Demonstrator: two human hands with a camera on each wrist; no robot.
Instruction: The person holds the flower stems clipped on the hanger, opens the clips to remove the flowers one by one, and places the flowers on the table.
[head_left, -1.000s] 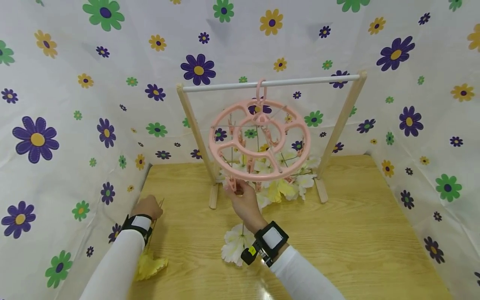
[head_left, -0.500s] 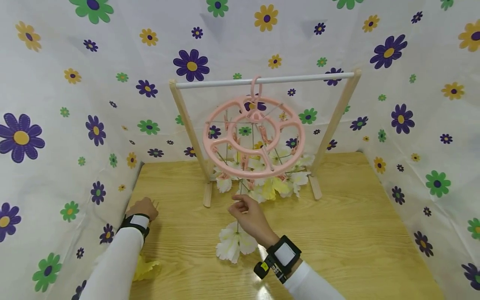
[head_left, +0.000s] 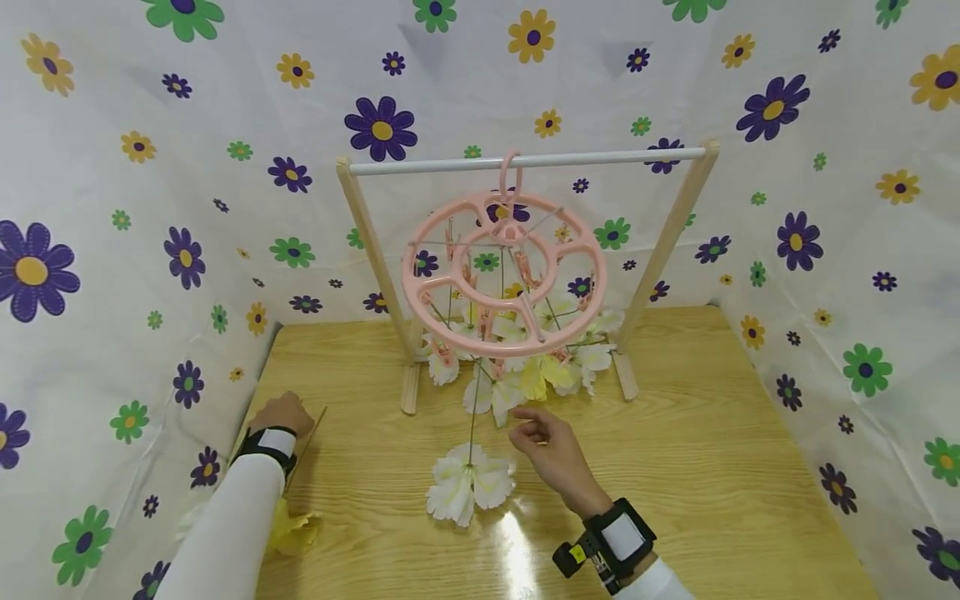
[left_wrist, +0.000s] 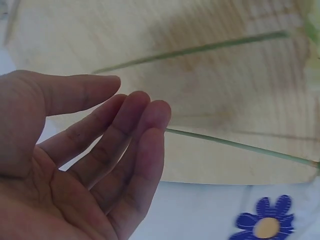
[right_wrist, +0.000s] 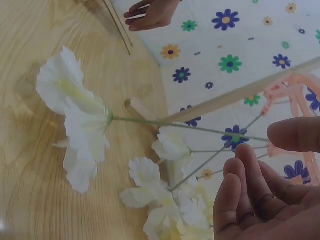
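Observation:
A round pink clip hanger (head_left: 498, 349) hangs by its hook from a white rod (head_left: 607, 157). From its pink clips (head_left: 484, 323) several artificial flowers hang upside down. One white artificial flower (head_left: 469, 483) dangles lower at the front, its green stem (right_wrist: 170, 124) running up to the hanger. My right hand (head_left: 553, 450) is in the air to the right of that flower, fingers loosely bent, holding nothing. At the left table edge, my left hand (head_left: 285, 414) has relaxed fingers and a gap below the thumb. Two green stems (left_wrist: 200, 49) lie near it; one passes behind its fingertips.
Wooden posts (head_left: 678, 233) on flat feet (head_left: 626, 377) carry the rod. A yellow artificial flower (head_left: 292, 529) lies beside the left forearm. Flower-printed white cloth (head_left: 450, 92) walls the wooden table (head_left: 720, 450) at the back and both sides.
My right hand let go of the clip at the hanger's front left and moved down and right. The white flower stays hanging. My left hand has stayed near the stems at the left.

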